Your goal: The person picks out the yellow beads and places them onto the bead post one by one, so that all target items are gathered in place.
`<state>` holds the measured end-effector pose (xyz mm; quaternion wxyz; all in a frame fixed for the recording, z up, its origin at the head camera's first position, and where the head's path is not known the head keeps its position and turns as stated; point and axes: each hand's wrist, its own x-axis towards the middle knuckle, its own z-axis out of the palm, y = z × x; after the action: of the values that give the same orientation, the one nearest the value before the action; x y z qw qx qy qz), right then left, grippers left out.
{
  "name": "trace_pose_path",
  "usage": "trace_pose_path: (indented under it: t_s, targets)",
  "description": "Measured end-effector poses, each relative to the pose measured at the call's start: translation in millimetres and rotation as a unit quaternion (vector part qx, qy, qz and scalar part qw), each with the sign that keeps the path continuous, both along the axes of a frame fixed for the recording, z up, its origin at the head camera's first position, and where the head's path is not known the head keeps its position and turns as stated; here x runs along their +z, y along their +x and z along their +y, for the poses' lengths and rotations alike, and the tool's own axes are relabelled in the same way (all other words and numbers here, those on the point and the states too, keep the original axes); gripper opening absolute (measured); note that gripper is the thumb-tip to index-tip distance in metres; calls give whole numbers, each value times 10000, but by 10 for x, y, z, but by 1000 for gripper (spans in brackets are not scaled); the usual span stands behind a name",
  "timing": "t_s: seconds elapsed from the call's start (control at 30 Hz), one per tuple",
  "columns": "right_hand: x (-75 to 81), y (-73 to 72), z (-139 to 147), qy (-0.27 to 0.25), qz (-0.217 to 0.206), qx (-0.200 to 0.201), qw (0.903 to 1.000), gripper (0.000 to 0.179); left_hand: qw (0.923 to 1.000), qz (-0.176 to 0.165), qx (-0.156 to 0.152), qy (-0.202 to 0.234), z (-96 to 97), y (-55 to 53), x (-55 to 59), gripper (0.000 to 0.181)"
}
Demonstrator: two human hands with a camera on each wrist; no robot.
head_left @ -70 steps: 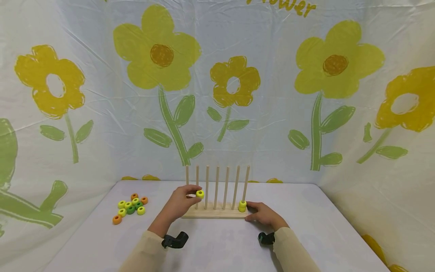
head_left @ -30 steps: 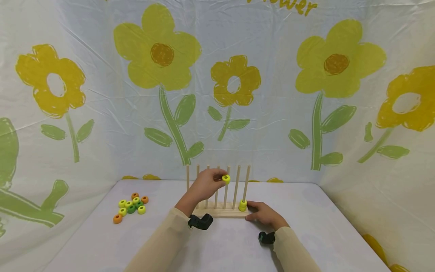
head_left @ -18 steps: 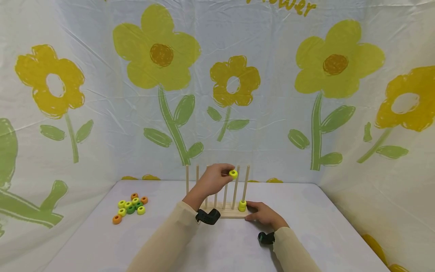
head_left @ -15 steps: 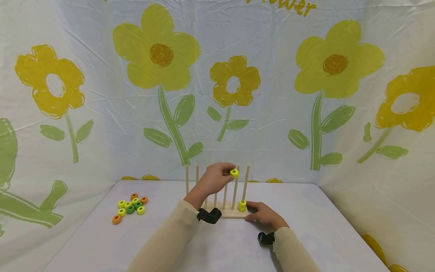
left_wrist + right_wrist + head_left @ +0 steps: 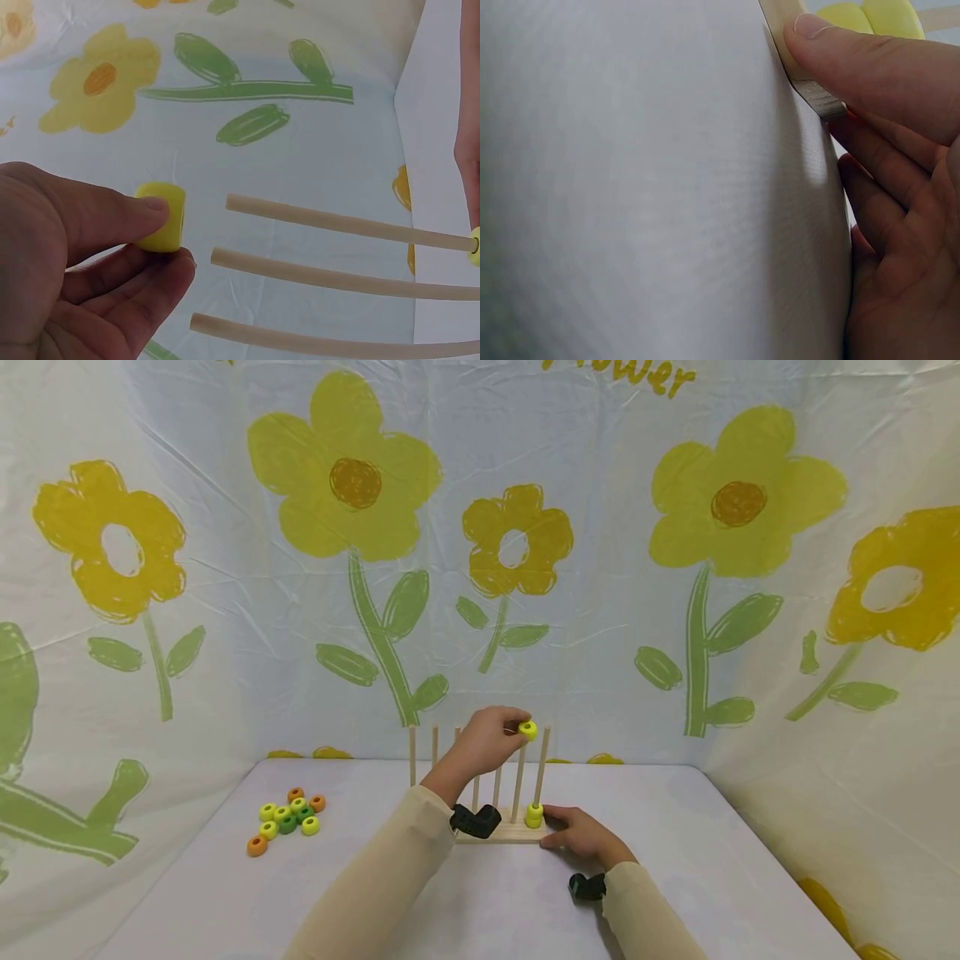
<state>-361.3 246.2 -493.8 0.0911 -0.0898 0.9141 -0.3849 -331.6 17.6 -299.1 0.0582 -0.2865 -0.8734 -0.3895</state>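
My left hand [image 5: 489, 742] pinches a yellow bead [image 5: 528, 731] between thumb and fingers, at the height of the peg tops. In the left wrist view the bead [image 5: 159, 217] is held sideways, apart from the tips of the wooden pegs [image 5: 322, 217]. Low on the rightmost peg [image 5: 542, 768] sit stacked yellow beads [image 5: 534, 816]. My right hand [image 5: 587, 835] grips the right end of the wooden base [image 5: 510, 837], its thumb [image 5: 855, 60] on the near side and its fingers at the end. The left forearm hides the base's left part.
A loose cluster of yellow, green and orange beads [image 5: 287, 825] lies on the white tabletop [image 5: 202, 893] at the left. A flower-printed cloth [image 5: 585, 652] hangs behind the table and at both sides. Each wrist wears a black camera [image 5: 476, 821].
The left hand has carried the yellow bead rightward and up, from near the left pegs to the top of the right-hand pegs. The right hand has stayed at the base's end.
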Motion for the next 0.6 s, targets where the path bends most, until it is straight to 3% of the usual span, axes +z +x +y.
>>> trace_pose_path:
  t_s: [0.23, 0.6]
  targets:
    - [16, -2, 3, 69, 10, 47, 10000, 74, 9995, 211, -13, -231, 64, -68, 48, 37]
    - [15, 20, -8, 31, -17, -1, 10000, 72, 9986, 198, -34, -490, 158, -174, 149, 37]
